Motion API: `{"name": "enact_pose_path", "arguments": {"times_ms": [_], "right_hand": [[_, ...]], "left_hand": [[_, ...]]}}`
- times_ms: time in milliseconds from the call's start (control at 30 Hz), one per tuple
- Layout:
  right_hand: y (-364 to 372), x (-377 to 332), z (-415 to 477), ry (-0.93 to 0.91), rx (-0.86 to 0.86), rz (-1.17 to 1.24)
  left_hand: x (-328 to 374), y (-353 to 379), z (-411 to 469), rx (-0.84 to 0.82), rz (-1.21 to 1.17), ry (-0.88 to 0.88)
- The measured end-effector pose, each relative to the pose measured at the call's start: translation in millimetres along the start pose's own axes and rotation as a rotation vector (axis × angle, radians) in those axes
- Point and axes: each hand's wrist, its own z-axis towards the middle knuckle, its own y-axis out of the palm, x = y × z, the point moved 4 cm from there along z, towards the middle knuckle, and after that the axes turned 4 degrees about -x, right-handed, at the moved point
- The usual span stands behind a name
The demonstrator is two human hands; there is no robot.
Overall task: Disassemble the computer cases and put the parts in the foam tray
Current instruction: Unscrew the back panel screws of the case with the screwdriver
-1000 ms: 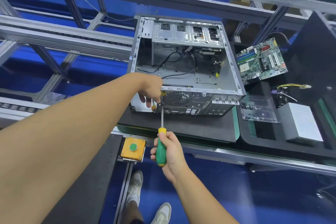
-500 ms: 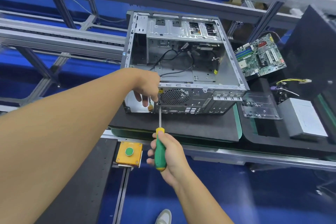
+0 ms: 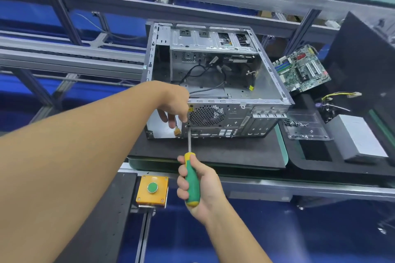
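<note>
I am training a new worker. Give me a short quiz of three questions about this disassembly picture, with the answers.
1. True or false: the right hand grips the screwdriver.
2. Where does the motherboard lie relative to the computer case? A: inside it. B: outside it, to its right. C: under it.
3. Fill in: the yellow button box carries a ___ button.
Key: 1 true; 2 B; 3 green.

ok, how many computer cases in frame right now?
1. The computer case lies open on the black mat at centre, left of the foam tray holding the motherboard. More could be out of frame.
</note>
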Motion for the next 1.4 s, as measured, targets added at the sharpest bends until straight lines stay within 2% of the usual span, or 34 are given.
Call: {"name": "enact_pose_path", "arguments": {"times_ms": [167,367,433,533,667,733,767,900,967,1033,1133,1200,1267,1333,1400], "right_hand": [[-0.2,-5.8,5.1,0.049,-0.149,0.079],[-1.0,-8.8,1.8,0.065,-0.229,0.053],[-4.5,-8.8,1.5,0.02,-0.19,-0.033],[-6.1,-6.0,2.7,-0.085,-0.023,-0.264],[-12.7,-18.4,0.7,-0.277,0.323,-0.91],[-12.7,-24.2,-0.9,-0.284,0.371,-1.111],[-11.2,-24.2,-1.5,-0.241,0.34,-1.058],[-3.3,-25.3,-2.9,0.1,0.04,-0.439],[-4.1,-29.4,-6.6,0.219,-0.075,-0.32],[-8.4,-30.5,-8.9,0.229,-0.129,-0.317],[-18.1,-29.3,-9.8,0.118,-0.143,-0.316],[-22.1,-30.4,-10.6,0.022,-0.088,-0.43],[-23.2,-29.3,-11.8,-0.032,-0.013,-0.651],[-18.9,-24.1,-13.6,-0.014,-0.005,-0.791],[-13.6,-18.5,-15.5,0.043,-0.026,-0.793]], "left_hand": [[2.0,0.5,-1.7,-0.001,0.007,-0.006],[3.9,0.5,-7.5,0.027,0.003,-0.015],[4.5,0.5,-8.4,0.03,-0.001,-0.017],[4.7,0.3,-8.8,0.021,0.012,-0.015],[2.7,0.4,-6.0,0.025,-0.003,-0.018],[1.9,0.9,-4.1,0.016,0.002,-0.019],[1.6,1.3,-3.5,0.014,0.009,-0.02],[0.8,1.4,-3.8,0.02,0.02,-0.022],[1.0,1.6,-3.9,0.02,0.013,-0.023],[1.4,1.1,-3.9,0.013,0.018,-0.025],[1.0,-0.2,-4.4,-0.006,0.025,-0.031],[1.5,-0.4,-4.6,-0.01,0.023,-0.035],[2.0,0.1,-4.9,-0.014,0.02,-0.039],[2.2,0.6,-4.6,-0.017,0.023,-0.04],[1.9,0.8,-4.3,-0.024,0.021,-0.04]]}}
